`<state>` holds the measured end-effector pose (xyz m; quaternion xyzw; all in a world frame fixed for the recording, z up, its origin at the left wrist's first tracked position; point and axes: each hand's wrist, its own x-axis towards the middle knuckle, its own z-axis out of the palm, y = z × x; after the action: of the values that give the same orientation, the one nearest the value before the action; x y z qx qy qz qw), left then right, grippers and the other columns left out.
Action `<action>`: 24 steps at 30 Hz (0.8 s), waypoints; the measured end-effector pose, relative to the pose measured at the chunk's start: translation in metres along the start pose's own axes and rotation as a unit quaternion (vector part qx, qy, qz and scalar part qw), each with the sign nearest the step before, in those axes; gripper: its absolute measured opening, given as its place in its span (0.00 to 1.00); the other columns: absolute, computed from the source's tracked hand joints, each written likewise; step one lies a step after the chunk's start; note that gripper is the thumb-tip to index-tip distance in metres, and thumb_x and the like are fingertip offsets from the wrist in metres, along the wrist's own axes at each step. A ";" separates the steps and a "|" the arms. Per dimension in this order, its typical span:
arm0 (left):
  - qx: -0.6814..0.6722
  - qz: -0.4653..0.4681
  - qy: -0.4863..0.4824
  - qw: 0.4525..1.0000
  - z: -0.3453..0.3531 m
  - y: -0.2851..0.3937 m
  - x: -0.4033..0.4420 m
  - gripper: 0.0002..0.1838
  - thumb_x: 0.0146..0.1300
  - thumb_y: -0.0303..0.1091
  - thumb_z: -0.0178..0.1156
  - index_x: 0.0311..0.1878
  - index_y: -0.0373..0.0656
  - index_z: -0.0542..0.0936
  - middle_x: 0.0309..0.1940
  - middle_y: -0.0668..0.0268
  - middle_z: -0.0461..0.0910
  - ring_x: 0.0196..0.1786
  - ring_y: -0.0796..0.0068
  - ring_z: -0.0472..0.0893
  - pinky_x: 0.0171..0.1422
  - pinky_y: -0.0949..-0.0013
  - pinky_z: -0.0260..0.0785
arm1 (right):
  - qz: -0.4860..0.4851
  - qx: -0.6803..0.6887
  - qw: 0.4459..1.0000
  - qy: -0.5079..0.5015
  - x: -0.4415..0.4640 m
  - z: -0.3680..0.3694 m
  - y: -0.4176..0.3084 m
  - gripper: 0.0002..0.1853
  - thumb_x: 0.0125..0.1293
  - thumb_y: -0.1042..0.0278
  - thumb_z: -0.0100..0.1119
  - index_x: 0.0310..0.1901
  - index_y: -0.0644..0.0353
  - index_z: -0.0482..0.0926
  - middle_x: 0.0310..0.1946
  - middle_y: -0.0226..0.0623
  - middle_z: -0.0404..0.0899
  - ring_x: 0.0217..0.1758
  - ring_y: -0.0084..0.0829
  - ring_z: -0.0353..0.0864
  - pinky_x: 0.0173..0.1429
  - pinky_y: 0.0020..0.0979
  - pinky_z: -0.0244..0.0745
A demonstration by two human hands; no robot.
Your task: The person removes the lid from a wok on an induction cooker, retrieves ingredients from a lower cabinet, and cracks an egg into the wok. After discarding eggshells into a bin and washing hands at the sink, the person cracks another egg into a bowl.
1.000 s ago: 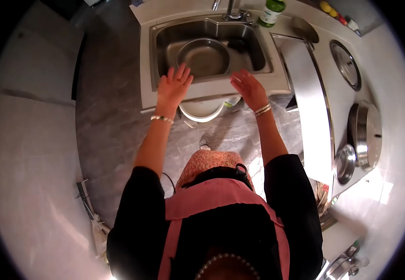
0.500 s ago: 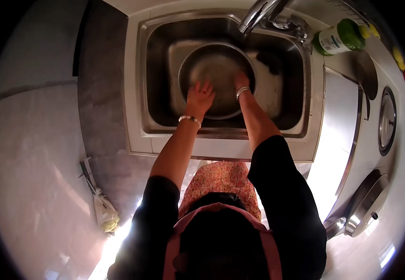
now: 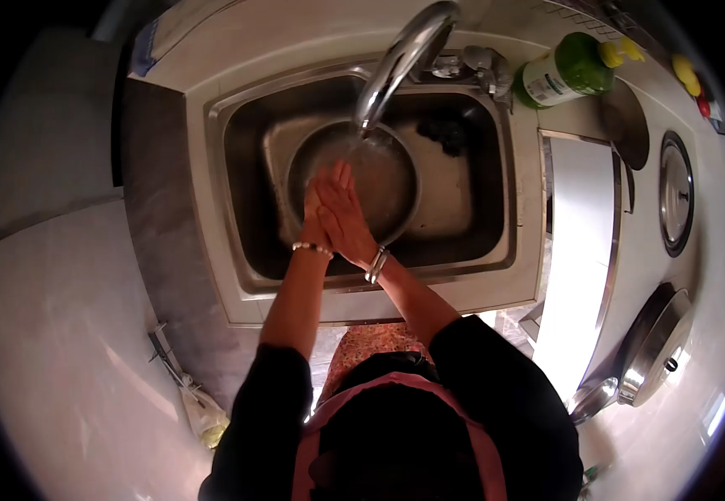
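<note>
My left hand [image 3: 315, 209] and my right hand [image 3: 343, 219] are pressed together over a round metal basin [image 3: 393, 188]. The right hand lies flat across the left with its fingers stretched out, partly covering it. Neither hand holds an object. Just above the fingertips is the spout of a chrome faucet [image 3: 396, 71], and ripples or splashes show in the basin below it. The basin stands in a stainless steel sink [image 3: 461, 204]. A beaded bracelet is on my left wrist and silver bangles are on my right.
A dark clump [image 3: 442, 134] lies at the sink's back right. Behind it on the counter stands a green bottle [image 3: 567, 73] with a yellow top. Further right are a round lid [image 3: 676, 196] and a lidded pan [image 3: 653, 346]. A bag [image 3: 204, 413] hangs at the lower left.
My hands were apart inside the basin and have come together, palm against hand. The faucet spout now reaches over the basin, and the view has shifted.
</note>
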<state>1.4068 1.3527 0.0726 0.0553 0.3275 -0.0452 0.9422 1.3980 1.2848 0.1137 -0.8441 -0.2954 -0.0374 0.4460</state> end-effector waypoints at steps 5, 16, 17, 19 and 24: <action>0.152 -0.011 0.054 0.987 0.009 -0.019 -0.031 0.20 0.68 0.46 0.43 0.60 0.54 0.63 0.61 0.65 0.65 0.65 0.65 0.61 0.68 0.59 0.51 | 0.171 0.002 0.949 -0.266 0.031 -0.038 0.088 0.20 0.67 0.58 0.42 0.52 0.63 0.71 0.55 0.43 0.69 0.59 0.42 0.67 0.62 0.42 0.58; 0.276 0.026 -0.048 0.960 0.044 0.014 -0.054 0.18 0.66 0.46 0.48 0.57 0.53 0.67 0.63 0.60 0.63 0.67 0.62 0.60 0.68 0.60 0.50 | -0.062 -0.216 0.964 0.143 0.099 -0.152 0.143 0.18 0.63 0.69 0.45 0.54 0.65 0.69 0.55 0.47 0.69 0.61 0.45 0.63 0.65 0.40 0.55; 0.297 0.010 -0.065 0.953 0.053 0.011 -0.058 0.19 0.66 0.45 0.49 0.57 0.52 0.67 0.63 0.60 0.63 0.67 0.63 0.60 0.68 0.61 0.51 | -0.053 -0.228 0.963 0.136 0.096 -0.154 0.151 0.18 0.63 0.69 0.45 0.54 0.65 0.68 0.56 0.46 0.68 0.62 0.44 0.61 0.67 0.40 0.53; 0.361 0.043 -0.023 0.931 0.047 0.013 -0.069 0.23 0.63 0.43 0.53 0.59 0.44 0.67 0.60 0.61 0.67 0.60 0.67 0.68 0.64 0.64 0.57 | -0.072 -0.369 0.923 0.081 0.090 -0.165 0.136 0.20 0.58 0.67 0.47 0.52 0.65 0.71 0.57 0.45 0.66 0.64 0.42 0.61 0.68 0.43 0.50; 0.720 0.137 -0.073 0.677 0.077 0.052 -0.106 0.16 0.64 0.37 0.50 0.53 0.41 0.73 0.55 0.62 0.72 0.55 0.75 0.72 0.60 0.70 0.60 | 0.022 -0.313 0.948 -0.062 0.093 -0.200 0.026 0.18 0.53 0.65 0.51 0.46 0.57 0.76 0.50 0.45 0.73 0.57 0.39 0.69 0.57 0.48 0.62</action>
<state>1.3776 1.3987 0.2022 0.7572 0.1130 -0.1408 0.6277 1.5282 1.1625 0.2451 -0.9481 -0.2773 -0.0656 0.1412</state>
